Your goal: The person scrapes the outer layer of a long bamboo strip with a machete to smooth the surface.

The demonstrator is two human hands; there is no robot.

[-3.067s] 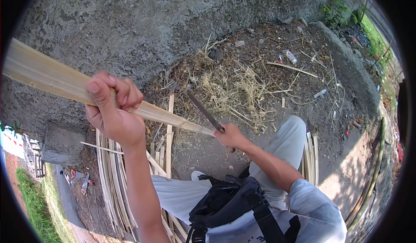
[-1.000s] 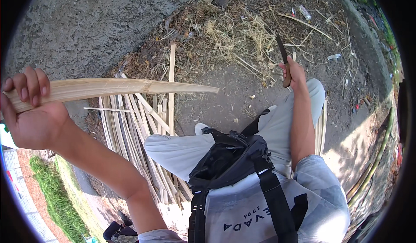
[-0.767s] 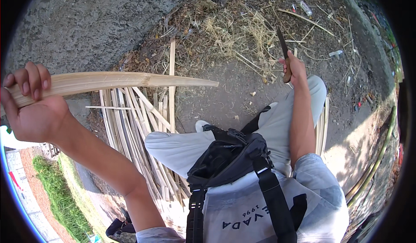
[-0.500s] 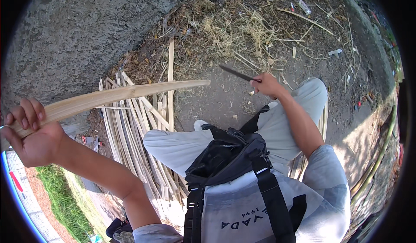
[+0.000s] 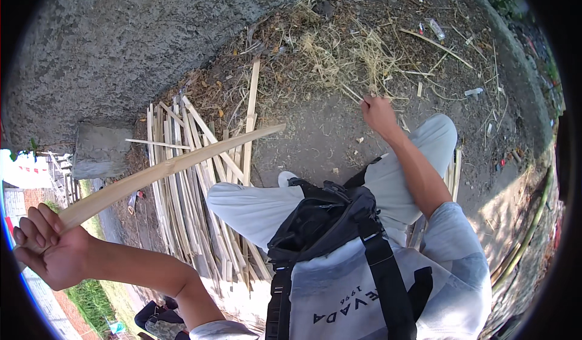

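Observation:
My left hand, out at the far left, is closed around the lower end of a long, pale bamboo strip. The strip slants up to the right across the view, its free tip in the air in front of my knees. My right hand is a closed fist above my right knee. It held a dark-bladed knife half a second ago; now the blade is hidden from view, with only a dark bit showing at the fist's edge. The strip and my right hand are apart.
Many split bamboo strips lie in a pile left of my left knee. Dry shavings cover the ground ahead, beside a rough grey rock face. A black bag rests on my lap. A stone block stands at left.
My left hand has moved down, so the bamboo strip now slopes more steeply. My right hand has risen slightly and turned, and the knife blade has gone out of sight.

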